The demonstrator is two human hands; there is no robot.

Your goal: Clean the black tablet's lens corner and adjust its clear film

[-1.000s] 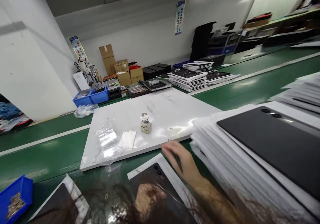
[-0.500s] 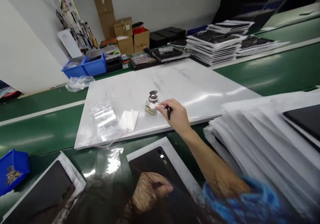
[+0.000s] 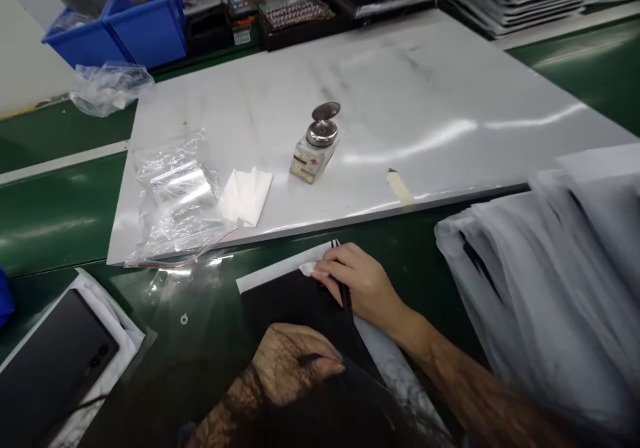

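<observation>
The right hand (image 3: pixel 363 287) is closing firmly around a slim black-handled tool (image 3: pixel 345 298), pinching it between thumb and curled fingers, with a scrap of white wipe (image 3: pixel 307 269) showing at the fingertips. It is pressing down near the top edge of a dark tablet (image 3: pixel 295 309), which is lying on a white backing sheet (image 3: pixel 277 275). The left hand (image 3: pixel 295 363) is resting on the tablet's lower part, fingers loosely curled, gripping nothing that shows.

Beyond them, a white marble-patterned board (image 3: pixel 400 88) is lying on the green desk (image 3: pixel 55 221). On it, a small square glass bottle (image 3: pixel 311 159) with a metal pump top is standing upright, a folded white wipe (image 3: pixel 246 196) is lying just beside a clear zip bag (image 3: pixel 175 198), and a strip of tape (image 3: pixel 399 185) is sticking near the board's front edge. A tall stack of white-wrapped sheets (image 3: pixel 545 288) is sitting at right, and another dark tablet (image 3: pixel 55 361) is lying at lower left. Two blue bins (image 3: pixel 143 28) are sitting farther back.
</observation>
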